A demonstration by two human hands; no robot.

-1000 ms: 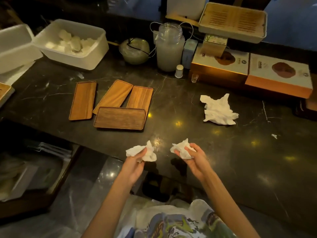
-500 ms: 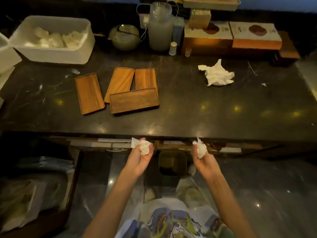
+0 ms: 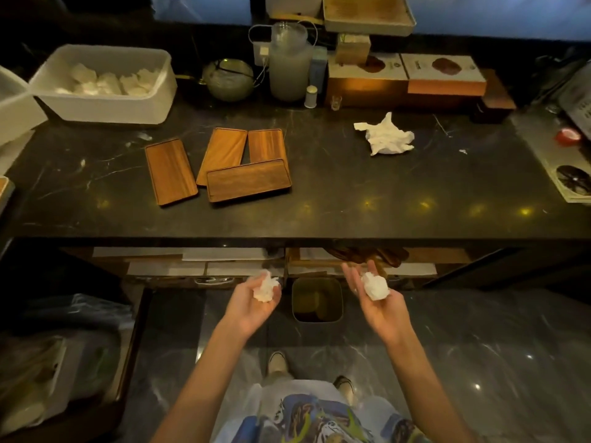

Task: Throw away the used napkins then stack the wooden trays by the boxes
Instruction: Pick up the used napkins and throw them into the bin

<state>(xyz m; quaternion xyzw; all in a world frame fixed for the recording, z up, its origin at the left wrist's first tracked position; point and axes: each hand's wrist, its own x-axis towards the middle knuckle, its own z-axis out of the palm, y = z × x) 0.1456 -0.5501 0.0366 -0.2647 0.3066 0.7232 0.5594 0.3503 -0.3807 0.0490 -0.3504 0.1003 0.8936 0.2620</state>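
My left hand [image 3: 251, 306] holds a balled white napkin [image 3: 265, 286] below the counter edge, left of a small bin [image 3: 316, 300] on the floor. My right hand [image 3: 379, 302], palm up with fingers loosely spread, carries a second balled napkin [image 3: 374, 286] just right of the bin. A third crumpled napkin [image 3: 385, 137] lies on the dark counter [image 3: 351, 193]. Several wooden trays [image 3: 169, 171] lie left of centre; a darker tray [image 3: 248, 180] rests across two of them. Flat boxes [image 3: 444, 73] stand at the back right.
A white tub [image 3: 105, 103] of folded cloths sits back left. A glass jar [image 3: 289, 63], a round pot [image 3: 228, 79] and a small bottle [image 3: 311, 96] line the back. Open shelves run under the counter. A low crate [image 3: 64, 362] stands on the floor at left.
Both hands have dropped from above the counter to below its edge, each with its napkin, and now flank the bin. My view has pulled back and the right fingers have spread.
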